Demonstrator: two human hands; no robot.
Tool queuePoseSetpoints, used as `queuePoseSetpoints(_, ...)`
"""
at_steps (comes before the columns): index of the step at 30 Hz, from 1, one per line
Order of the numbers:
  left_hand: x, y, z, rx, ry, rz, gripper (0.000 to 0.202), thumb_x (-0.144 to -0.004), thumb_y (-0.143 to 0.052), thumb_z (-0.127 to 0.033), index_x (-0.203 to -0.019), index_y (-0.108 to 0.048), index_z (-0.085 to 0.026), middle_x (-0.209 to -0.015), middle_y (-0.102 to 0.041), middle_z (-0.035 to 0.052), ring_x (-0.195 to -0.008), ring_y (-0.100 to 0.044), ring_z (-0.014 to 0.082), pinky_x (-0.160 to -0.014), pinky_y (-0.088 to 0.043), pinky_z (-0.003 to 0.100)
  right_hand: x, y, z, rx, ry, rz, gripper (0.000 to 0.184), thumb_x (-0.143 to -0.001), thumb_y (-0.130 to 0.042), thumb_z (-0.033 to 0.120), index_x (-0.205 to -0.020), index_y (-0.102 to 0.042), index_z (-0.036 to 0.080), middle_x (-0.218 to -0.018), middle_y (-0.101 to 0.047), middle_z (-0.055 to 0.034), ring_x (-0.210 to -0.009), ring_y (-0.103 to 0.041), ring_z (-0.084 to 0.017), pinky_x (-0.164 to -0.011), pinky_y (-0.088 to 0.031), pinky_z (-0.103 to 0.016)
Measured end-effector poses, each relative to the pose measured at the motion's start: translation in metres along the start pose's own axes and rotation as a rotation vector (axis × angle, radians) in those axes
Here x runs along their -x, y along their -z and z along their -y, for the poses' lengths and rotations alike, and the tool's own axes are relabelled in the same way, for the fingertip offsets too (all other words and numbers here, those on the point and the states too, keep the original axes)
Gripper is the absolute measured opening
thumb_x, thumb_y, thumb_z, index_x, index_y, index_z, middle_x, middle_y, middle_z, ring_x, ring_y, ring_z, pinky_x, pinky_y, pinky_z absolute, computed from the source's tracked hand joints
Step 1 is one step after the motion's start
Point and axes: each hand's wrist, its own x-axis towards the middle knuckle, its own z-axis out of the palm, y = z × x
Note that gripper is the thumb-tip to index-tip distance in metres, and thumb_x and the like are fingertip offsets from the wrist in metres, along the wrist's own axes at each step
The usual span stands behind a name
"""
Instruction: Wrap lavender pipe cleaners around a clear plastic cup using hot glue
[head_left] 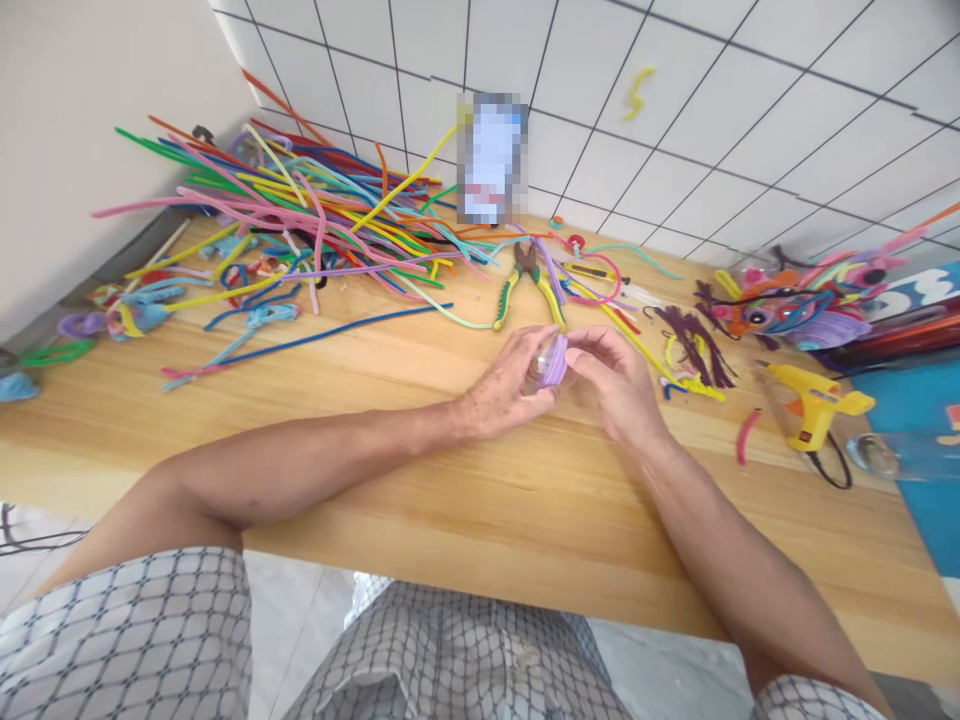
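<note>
My left hand (501, 385) is closed around a small clear piece with a lavender pipe-cleaner coil (553, 362) on it, held low over the table's middle. From the other side, my right hand (621, 385) has its thumb and fingers closed against the coil's right edge. Fingers cover part of the clear piece, so its full shape is hidden. Just beyond both hands lie pliers (527, 262) with green and yellow handles, their jaws pointing away from me.
A pile of colourful pipe cleaners (322, 215) spreads over the back left. A phone (491, 160) leans on the tiled wall. To the right are a yellow glue gun (814, 400), dark purple pieces (694, 345) and a colourful pipe-cleaner figure (817, 295).
</note>
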Motion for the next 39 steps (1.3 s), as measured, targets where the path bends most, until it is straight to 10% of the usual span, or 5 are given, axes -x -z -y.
queuePoseSetpoints(17,0.000,0.002,-0.008,0.011,0.031,-0.012,0.069,-0.109,-0.059,-0.057,-0.163,-0.043,-0.018,-0.163,-0.054,0.0236,-0.158,-0.050,0.0352,-0.133,-0.042,0.058,0.004,-0.007,-0.002,-0.040,-0.019,-0.051,0.022,-0.083,-0.084,0.039,-0.100,-0.074,0.028,-0.105,-0.081,-0.0026,-0.103,-0.076,-0.024,-0.093,-0.062,-0.043)
queuePoseSetpoints(39,-0.001,0.005,-0.010,0.055,0.089,-0.021,0.059,-0.111,-0.054,-0.056,-0.158,-0.051,-0.022,-0.160,-0.060,0.0178,-0.153,-0.055,0.0315,-0.132,-0.044,0.053,0.005,-0.010,-0.004,-0.057,-0.027,-0.054,0.022,-0.084,-0.082,0.038,-0.100,-0.072,0.027,-0.103,-0.080,-0.0015,-0.097,-0.075,-0.022,-0.087,-0.063,-0.039)
